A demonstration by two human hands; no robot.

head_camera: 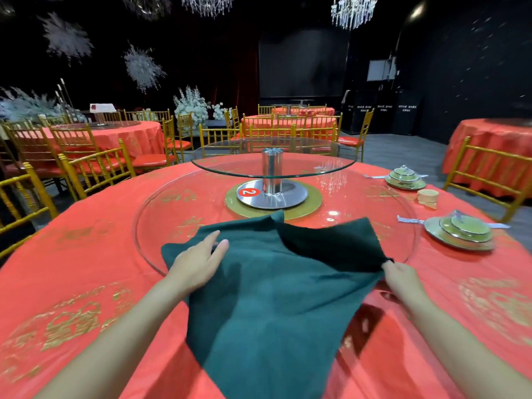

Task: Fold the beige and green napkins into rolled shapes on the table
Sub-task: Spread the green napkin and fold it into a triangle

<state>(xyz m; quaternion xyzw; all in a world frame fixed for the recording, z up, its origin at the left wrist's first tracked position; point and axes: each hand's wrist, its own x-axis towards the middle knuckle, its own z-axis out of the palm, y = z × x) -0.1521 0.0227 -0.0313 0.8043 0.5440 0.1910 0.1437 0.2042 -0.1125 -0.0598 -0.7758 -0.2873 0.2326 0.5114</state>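
Observation:
A dark green napkin [273, 298] lies spread on the red tablecloth [80, 283] in front of me, its far part over the glass turntable's rim. My left hand [198, 260] rests flat on the napkin's left side, fingers straight. My right hand [401, 276] pinches the napkin's right corner, which is lifted and folded over toward the middle. A beige rolled napkin [428, 198] stands at the right, between two place settings.
A large glass turntable [172, 203] with a raised glass tier [273, 159] on a metal post fills the table's centre. Green bowl-and-plate sets stand at the right [460, 230] and far right [405, 177]. Gold chairs [95, 171] ring the table.

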